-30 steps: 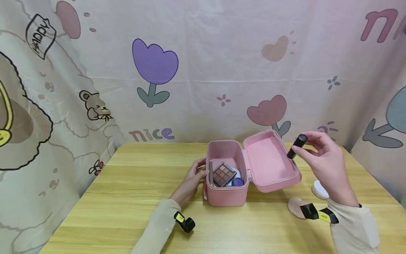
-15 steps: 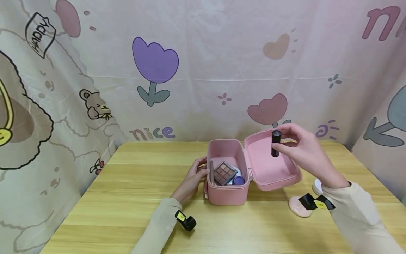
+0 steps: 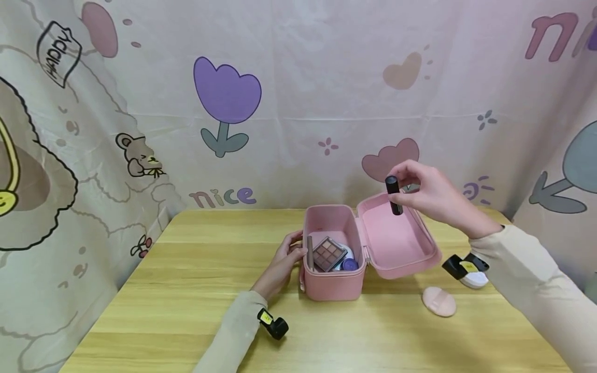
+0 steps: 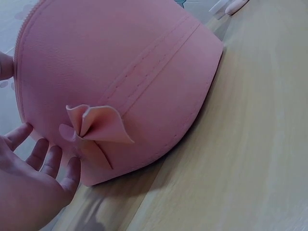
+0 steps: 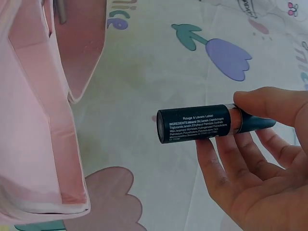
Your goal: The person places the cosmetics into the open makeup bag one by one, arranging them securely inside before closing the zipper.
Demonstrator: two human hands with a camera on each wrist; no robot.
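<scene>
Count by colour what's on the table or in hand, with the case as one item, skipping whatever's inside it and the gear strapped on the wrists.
Pink: 2 (case, puff)
Black: 1 (lipstick tube, in the right hand)
White: 1 (round item)
Total: 4

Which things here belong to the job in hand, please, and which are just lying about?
Likely part of the job:
lipstick, in the right hand
pink case, touched by the left hand
palette, brown stick, purple lid, inside the case

Apparently lying about:
puff and white disc, on the table
</scene>
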